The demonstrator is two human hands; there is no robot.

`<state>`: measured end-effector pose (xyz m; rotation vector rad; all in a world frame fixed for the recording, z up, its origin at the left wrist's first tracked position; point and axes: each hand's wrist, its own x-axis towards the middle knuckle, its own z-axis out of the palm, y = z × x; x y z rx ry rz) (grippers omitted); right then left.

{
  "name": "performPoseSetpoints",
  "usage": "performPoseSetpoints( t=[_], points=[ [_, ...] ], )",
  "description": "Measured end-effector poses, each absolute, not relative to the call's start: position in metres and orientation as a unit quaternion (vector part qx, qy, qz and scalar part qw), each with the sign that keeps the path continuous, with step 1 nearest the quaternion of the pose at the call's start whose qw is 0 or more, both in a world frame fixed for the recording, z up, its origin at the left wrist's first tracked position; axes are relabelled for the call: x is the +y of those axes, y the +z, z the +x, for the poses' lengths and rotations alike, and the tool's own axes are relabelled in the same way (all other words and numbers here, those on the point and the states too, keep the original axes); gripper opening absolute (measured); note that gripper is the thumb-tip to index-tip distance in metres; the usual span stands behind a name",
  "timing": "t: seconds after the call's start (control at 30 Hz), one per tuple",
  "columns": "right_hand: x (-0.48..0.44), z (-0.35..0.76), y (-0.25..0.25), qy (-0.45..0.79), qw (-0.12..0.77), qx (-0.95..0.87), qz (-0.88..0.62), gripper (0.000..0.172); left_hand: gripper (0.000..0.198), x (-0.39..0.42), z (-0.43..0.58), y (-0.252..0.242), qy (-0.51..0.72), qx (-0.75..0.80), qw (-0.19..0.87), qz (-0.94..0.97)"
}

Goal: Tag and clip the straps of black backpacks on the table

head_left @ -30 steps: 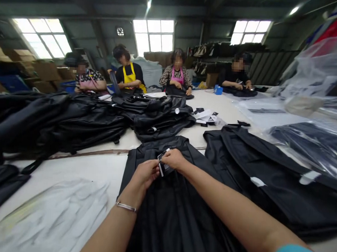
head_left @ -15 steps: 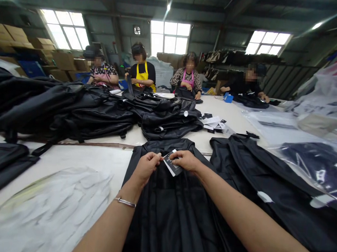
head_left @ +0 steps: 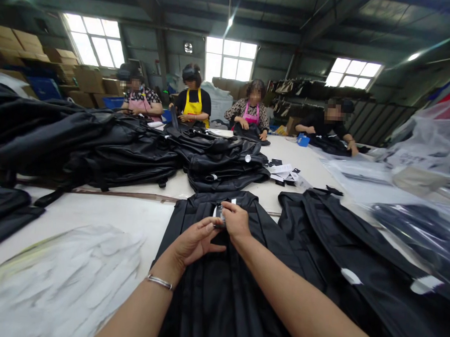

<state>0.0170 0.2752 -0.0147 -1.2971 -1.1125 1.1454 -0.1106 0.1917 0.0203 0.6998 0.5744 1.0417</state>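
Note:
A black backpack (head_left: 203, 298) lies on the table in front of me, its top end pointing away and its straps running lengthwise. Over its upper part, a small black-and-white hang tag (head_left: 218, 211) is mostly covered by my fingers. My right hand (head_left: 237, 223) is closed on the tag from the right. From the left, my left hand (head_left: 196, 240) pinches at the tag's lower edge, its thumb spread below. A bit of white (head_left: 233, 201) shows just beyond my right fingers. Whether a cord joins tag and bag is hidden.
Black bags (head_left: 135, 148) are heaped across the table's far side. Loose tags (head_left: 283, 172) lie beyond my bag. Another black bag (head_left: 341, 250) is at right, white plastic bags (head_left: 64, 276) at left. Several co-workers (head_left: 196, 104) handle bags opposite.
The tag has turned and is now mostly behind my fingers. My right hand has shifted slightly left; my left hand has rolled, spreading its thumb. The view has tilted a little.

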Motion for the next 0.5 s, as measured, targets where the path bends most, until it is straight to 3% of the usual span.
performPoseSetpoints(
  t=[0.1,0.27,0.4,0.5],
  points=[
    [0.269,0.020,-0.021,0.500,0.510,-0.466,-0.522,0.037,0.047,0.191,-0.106,0.020,0.496,0.252,0.766,0.322],
    [0.263,0.048,-0.015,0.532,0.460,-0.571,-0.423,0.050,0.045,0.195,-0.107,0.011,0.514,0.299,0.740,0.314],
    [0.257,0.072,0.000,0.553,0.344,-0.658,-0.378,0.082,0.042,0.203,-0.107,0.004,0.552,0.342,0.693,0.312],
    [0.252,0.082,0.010,0.588,0.329,-0.665,-0.322,0.098,0.042,0.210,-0.101,0.005,0.579,0.385,0.652,0.302]
  ],
)
